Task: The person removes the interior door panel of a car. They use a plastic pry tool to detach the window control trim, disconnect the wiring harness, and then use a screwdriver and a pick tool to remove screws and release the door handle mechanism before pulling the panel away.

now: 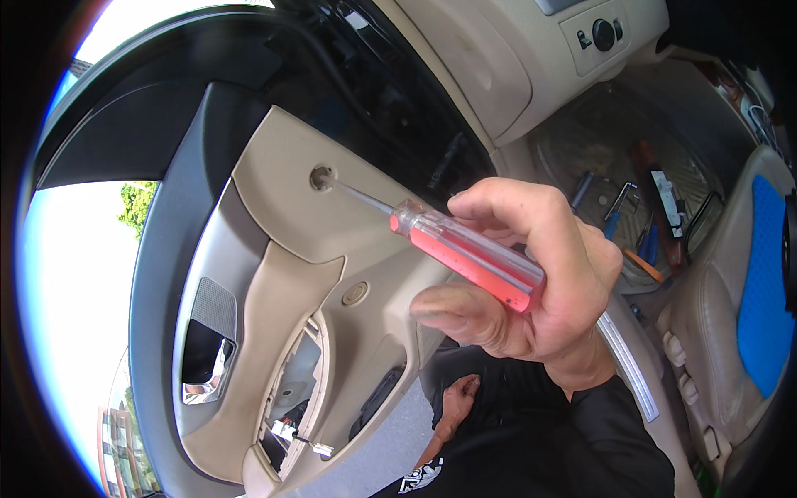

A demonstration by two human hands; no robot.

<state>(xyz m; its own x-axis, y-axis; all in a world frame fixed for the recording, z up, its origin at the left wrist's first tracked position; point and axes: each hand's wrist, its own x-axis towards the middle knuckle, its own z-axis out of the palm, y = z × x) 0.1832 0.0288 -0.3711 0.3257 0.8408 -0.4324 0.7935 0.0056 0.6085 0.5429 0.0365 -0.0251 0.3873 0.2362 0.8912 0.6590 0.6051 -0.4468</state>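
Note:
My right hand (573, 274) is closed loosely around a screwdriver (473, 257) with a clear and red handle. Its thumb lies below the handle and its index finger bends above it. The metal shaft slants up and left, and its tip sits in a round recess (320, 178) of the beige car door panel (286, 153). Whether it meets a screw inside cannot be seen. Low against my dark clothing hangs my left hand (458, 402), small in view, its fingers curled together with nothing visible in them.
An oval opening (290, 398) in the door's armrest shows wiring and a white connector (322, 449). Left of it is a chrome door handle (212, 378). Several tools, including blue-handled pliers (648, 243), lie on the car floor (573, 141). A seat with a blue pad (760, 290) stands at right.

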